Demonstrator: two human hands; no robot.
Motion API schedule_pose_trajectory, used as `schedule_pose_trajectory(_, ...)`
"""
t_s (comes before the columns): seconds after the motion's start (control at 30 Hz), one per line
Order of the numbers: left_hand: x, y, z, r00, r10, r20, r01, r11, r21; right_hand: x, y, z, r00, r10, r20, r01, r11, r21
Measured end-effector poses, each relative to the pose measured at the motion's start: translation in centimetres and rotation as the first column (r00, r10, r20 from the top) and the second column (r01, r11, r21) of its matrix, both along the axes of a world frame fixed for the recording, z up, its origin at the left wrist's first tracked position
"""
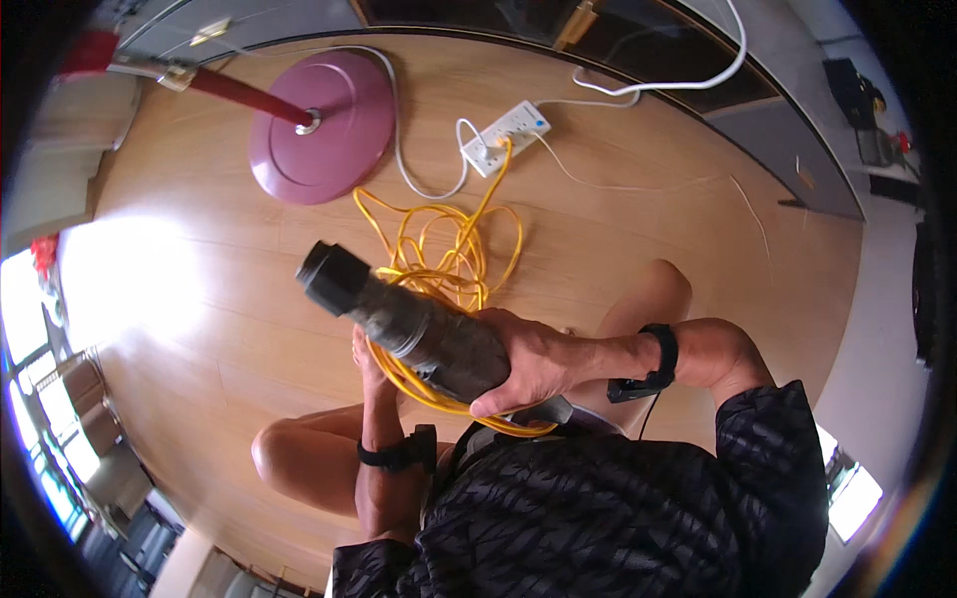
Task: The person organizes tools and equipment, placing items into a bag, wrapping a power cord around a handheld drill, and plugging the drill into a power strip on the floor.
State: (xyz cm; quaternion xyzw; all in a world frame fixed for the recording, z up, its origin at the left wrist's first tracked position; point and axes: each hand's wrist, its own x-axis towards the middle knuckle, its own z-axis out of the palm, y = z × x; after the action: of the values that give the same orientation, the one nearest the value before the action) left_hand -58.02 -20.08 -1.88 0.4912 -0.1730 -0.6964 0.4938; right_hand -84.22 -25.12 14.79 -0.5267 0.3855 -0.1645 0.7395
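Observation:
A dark grey hammer drill point(409, 324) with a black front end is held slantwise before me, its nose toward the upper left. My right hand point(538, 361) is closed around its rear body. A yellow power cord point(414, 384) runs in several loops along the drill's near side and underneath it. Against these loops, beside the drill's middle, is my left hand point(371, 364); it appears closed on the cord, though the drill hides most of its fingers. More of the cord lies in a loose tangle on the floor beyond the drill.
The yellow cord leads to a white power strip point(506, 138), where a white plug also sits. Left of it stands a round purplish base point(329, 130) with a red pole point(249, 98). A dark-fronted cabinet point(658, 60) lines the far side. My bent legs flank the drill on the wooden floor point(249, 329).

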Motion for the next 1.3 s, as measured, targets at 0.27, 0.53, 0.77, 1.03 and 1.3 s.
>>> schedule_pose_trajectory(0.27, -0.5, -1.4, 1.1, 0.974, -0.076, 0.216, 0.105, 0.986, -0.127, 0.4, 1.4, -0.2, 0.936, 0.038, -0.349, -0.009, 0.996, 0.083)
schedule_pose_trajectory(0.53, -2.7, -5.2, 2.4, 0.367, -0.186, 0.911, 0.555, 0.830, -0.054, 0.6, 0.8, -7.3, 0.916, -0.202, -0.348, 0.213, 0.977, -0.007)
schedule_pose_trajectory(0.77, -3.6, -5.9, -2.5, -0.037, -0.333, 0.942, 0.573, 0.765, 0.293, -0.5, 0.3, -17.8, 0.978, -0.206, -0.036, 0.194, 0.833, 0.519)
schedule_pose_trajectory(1.03, -3.0, -4.7, -6.0, -0.026, -0.398, 0.917, 0.572, 0.746, 0.340, 0.1, 1.5, -22.1, 0.956, -0.089, -0.281, 0.227, 0.828, 0.512)
schedule_pose_trajectory(1.3, -2.6, -4.3, -6.9, 0.077, -0.302, 0.950, 0.576, 0.792, 0.205, -1.0, -1.6, -21.4, 0.805, 0.215, -0.553, -0.231, 0.972, 0.041)
